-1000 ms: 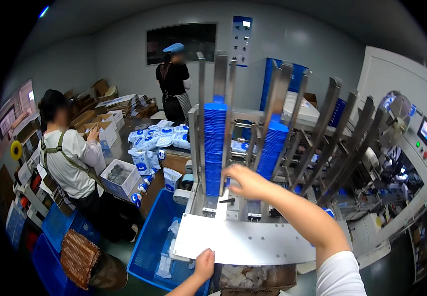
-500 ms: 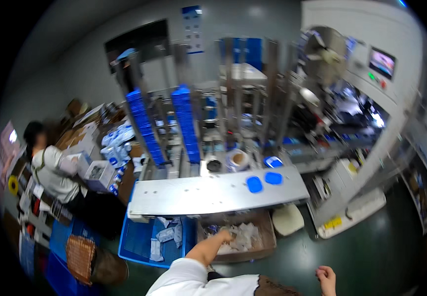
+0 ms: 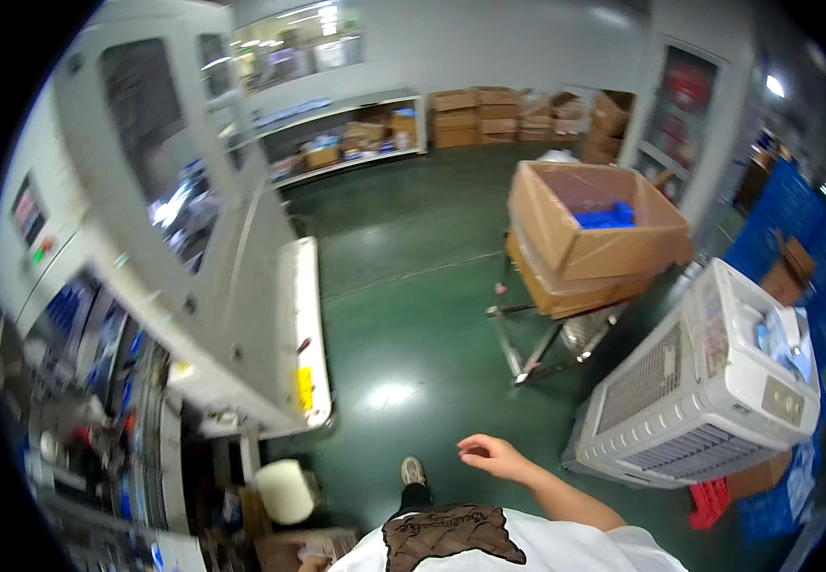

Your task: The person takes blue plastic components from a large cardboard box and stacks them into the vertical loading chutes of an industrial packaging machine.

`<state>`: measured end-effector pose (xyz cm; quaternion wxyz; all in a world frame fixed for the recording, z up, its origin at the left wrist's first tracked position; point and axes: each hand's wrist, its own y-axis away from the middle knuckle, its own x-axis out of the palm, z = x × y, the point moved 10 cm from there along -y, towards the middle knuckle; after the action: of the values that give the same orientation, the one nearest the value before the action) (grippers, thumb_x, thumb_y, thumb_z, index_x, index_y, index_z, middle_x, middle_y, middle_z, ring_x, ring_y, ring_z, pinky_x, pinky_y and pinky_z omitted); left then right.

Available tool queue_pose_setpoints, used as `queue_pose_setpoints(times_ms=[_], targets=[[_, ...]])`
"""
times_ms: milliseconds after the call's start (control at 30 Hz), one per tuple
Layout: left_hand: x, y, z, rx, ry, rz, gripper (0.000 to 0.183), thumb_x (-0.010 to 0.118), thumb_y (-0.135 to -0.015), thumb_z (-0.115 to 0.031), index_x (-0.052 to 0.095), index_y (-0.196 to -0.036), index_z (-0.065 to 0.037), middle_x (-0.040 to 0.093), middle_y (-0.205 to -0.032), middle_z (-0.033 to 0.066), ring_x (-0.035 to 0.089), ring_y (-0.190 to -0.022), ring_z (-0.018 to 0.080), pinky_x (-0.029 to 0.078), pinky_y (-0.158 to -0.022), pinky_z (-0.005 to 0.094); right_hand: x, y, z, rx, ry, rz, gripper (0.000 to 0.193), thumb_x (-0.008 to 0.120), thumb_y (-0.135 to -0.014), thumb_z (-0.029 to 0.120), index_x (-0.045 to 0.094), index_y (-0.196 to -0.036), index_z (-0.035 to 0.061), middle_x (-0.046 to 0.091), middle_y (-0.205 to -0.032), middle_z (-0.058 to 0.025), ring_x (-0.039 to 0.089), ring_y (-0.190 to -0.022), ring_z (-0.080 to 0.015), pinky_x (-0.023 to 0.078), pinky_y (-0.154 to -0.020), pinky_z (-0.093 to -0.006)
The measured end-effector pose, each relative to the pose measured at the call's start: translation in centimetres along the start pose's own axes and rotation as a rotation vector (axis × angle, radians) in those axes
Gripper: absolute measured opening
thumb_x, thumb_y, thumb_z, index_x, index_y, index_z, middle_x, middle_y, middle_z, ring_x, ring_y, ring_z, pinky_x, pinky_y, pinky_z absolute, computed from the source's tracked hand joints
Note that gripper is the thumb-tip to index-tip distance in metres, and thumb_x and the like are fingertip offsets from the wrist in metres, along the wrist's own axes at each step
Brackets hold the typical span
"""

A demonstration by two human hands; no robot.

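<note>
Head view. Right hand [image 3: 491,456] hangs in the air in front of the torso, fingers loosely curled, nothing in it, above the dark green glossy floor [image 3: 413,286]. Left hand: only a sliver shows at the bottom edge of the picture, near the small brown cardboard box [image 3: 289,545]; cannot tell whether it is spread or closed, or whether it touches the box.

Landmark: large white floor-standing air cooler with grey louvred front [image 3: 708,396]. It stands just to the right of the right hand, tilted in the fisheye. Beyond it sits the open brown cardboard carton holding blue pieces [image 3: 592,224], on a bare metal frame stand [image 3: 527,343]. Far left of the cooler runs the long white machine housing with glass panels [image 3: 184,238]; its rounded end [image 3: 306,334] juts out into the walkway.

Risks, judged: a foot could catch a splayed leg of the metal stand and topple the carton; a hip or elbow could clip the housing's end; the glossy floor may be slick.

Open room: a broad lane of floor between the cooler and the housing, widening toward the back shelves [image 3: 356,133].
</note>
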<state>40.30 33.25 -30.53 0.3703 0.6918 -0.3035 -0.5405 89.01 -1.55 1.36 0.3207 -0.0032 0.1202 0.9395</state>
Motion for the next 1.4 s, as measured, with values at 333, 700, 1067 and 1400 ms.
queue_pose_setpoints(times_ms=[333, 700, 1067, 1400], targets=[[0.1, -4.3, -54.1, 0.664, -0.299, 0.058, 0.025, 0.066, -0.075, -0.025, 0.062, -0.078, -0.001, 0.06, -0.067, 0.0119, 0.058, -0.058, 0.0244, 0.046, -0.053, 0.0382, -18.0, -8.0, 8.9, -0.049, 0.158, -0.472, 0.036, 0.063, -0.084, 0.015, 0.053, -0.117, 0.005, 0.06, -0.105, -0.0079, 0.058, -0.095, -0.0151, 0.046, -0.084, -0.0284], [15.4, 47.2, -102.6, 1.876, -0.032, 0.454, 0.015, 0.059, -0.086, -0.011, 0.06, -0.097, -0.001, 0.061, -0.087, 0.0053, 0.056, -0.078, 0.0113, 0.047, -0.071, 0.0241, -38.0, -4.1, 13.7, -0.196, 0.28, -1.357, 0.024, 0.062, -0.078, 0.003, 0.06, -0.102, 0.0031, 0.06, -0.101, -0.0092, 0.059, -0.092, -0.0184, 0.046, -0.078, -0.0282], [41.4, 62.7, -108.1, 2.357, -1.397, 0.751, 0.031, 0.062, -0.08, -0.021, 0.062, -0.103, -0.001, 0.061, -0.103, 0.0187, 0.06, -0.091, 0.0317, 0.048, -0.081, 0.0366, -45.4, -10.5, 17.7, -0.248, 0.797, -1.47, 0.026, 0.056, -0.067, -0.002, 0.062, -0.091, 0.0042, 0.058, -0.097, -0.0104, 0.057, -0.083, -0.0287, 0.046, -0.073, -0.0375], [55.2, 49.4, -104.0, 2.106, -2.686, 0.578, 0.043, 0.061, -0.081, -0.039, 0.065, -0.091, 0.003, 0.064, -0.097, 0.02, 0.061, -0.091, 0.0358, 0.049, -0.078, 0.0434, -44.2, -10.2, 17.7, -0.019, 0.788, -1.731, 0.027, 0.054, -0.062, -0.004, 0.063, -0.086, 0.004, 0.061, -0.09, -0.0103, 0.058, -0.073, -0.0263, 0.046, -0.066, -0.0346]])
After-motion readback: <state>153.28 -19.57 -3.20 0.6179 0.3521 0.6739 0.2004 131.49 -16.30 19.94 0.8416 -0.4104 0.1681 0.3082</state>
